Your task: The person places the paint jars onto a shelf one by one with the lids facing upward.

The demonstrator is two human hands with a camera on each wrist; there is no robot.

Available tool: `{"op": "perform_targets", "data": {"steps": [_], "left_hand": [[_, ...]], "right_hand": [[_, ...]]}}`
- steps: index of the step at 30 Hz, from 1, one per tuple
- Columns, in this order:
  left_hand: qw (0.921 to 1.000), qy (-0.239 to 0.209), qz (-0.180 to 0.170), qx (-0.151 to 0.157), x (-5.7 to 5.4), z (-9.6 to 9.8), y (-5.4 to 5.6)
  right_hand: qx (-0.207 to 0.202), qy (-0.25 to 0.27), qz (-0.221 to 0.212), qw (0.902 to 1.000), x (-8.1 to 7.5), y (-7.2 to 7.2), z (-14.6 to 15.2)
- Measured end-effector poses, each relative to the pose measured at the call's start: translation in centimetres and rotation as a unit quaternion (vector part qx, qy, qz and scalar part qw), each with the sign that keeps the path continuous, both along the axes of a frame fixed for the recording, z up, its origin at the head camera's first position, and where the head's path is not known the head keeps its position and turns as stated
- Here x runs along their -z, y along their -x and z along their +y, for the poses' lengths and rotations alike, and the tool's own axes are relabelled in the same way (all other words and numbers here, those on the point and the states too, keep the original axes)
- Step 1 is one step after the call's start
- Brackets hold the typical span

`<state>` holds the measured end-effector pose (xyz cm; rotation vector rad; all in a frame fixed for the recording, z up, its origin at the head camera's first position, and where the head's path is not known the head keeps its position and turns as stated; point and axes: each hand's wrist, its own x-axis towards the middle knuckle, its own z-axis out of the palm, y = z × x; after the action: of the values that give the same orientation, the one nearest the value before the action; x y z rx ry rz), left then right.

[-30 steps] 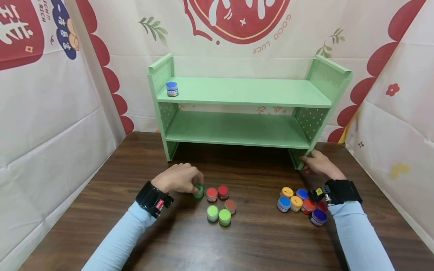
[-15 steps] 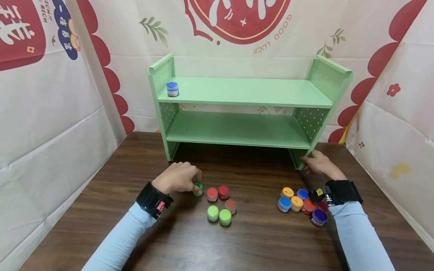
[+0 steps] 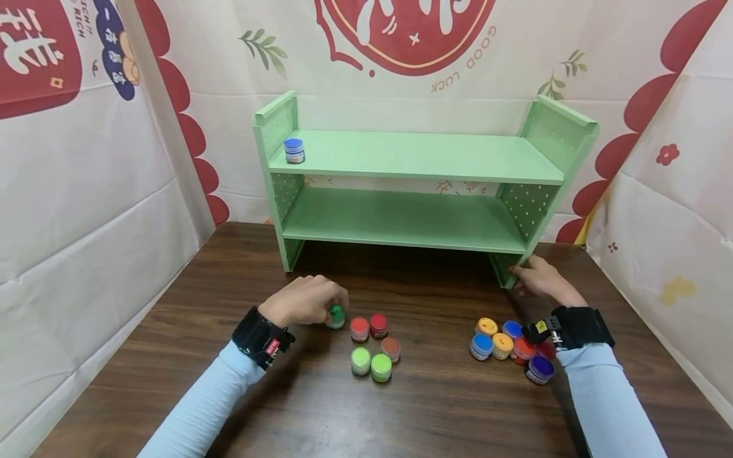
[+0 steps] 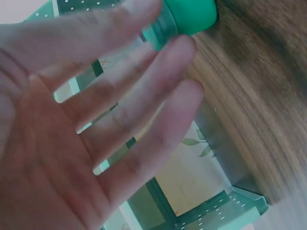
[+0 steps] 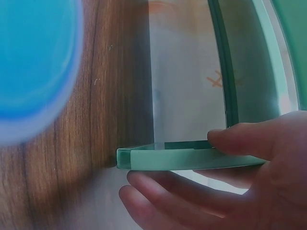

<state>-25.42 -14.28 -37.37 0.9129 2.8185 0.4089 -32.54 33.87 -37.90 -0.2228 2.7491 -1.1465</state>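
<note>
In the head view my left hand [image 3: 303,301] pinches a small green-lidded jar [image 3: 337,317] at the table. The left wrist view shows the thumb and a fingertip at that jar [image 4: 192,15], with the other fingers extended. My right hand [image 3: 541,280] grips the lower right leg of a light green two-tier shelf [image 3: 403,219]. Up close in the right wrist view, thumb and fingers lie on opposite sides of the shelf's edge [image 5: 192,159]. A blue-lidded jar [image 3: 294,151] stands at the left of the upper tier.
Beside the left hand stand several jars with red, brownish and light green lids [image 3: 380,367]. Near the right wrist is a cluster with blue, orange, red and purple lids [image 3: 502,345]. Printed cloth [image 3: 114,254] hangs around the wooden table [image 3: 401,420].
The left hand's fingers have shifted slightly on the green-lidded jar, whose lid now shows more. The right hand keeps its grip on the shelf leg. The view has drifted slightly.
</note>
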Motion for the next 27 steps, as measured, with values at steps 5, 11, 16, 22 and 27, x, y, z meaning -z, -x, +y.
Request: {"op": "perform_targets", "data": {"steps": [5,11,16,22,27], "left_hand": [[0.999,0.019,0.032,-0.024,0.13,0.1,0.11],[0.9991,0.019,0.031,-0.022,0.34,0.15,0.31],[0.9993,0.019,0.027,-0.017,0.23,0.2,0.26],[0.9987,0.024,0.038,-0.023,0.29,0.26,0.2],[0.9992,0.015,0.03,-0.023,0.39,0.25,0.28]], "right_hand": [[-0.003,0.003,-0.002,1.0,0.06,-0.16,-0.02],[0.002,-0.003,-0.003,1.0,-0.09,-0.1,-0.05],[0.008,-0.002,-0.008,0.9999,-0.28,-0.04,-0.12],[0.008,-0.004,-0.008,0.9999,-0.32,-0.01,-0.14],[0.006,-0.001,-0.012,0.9999,-0.27,-0.07,-0.07]]}}
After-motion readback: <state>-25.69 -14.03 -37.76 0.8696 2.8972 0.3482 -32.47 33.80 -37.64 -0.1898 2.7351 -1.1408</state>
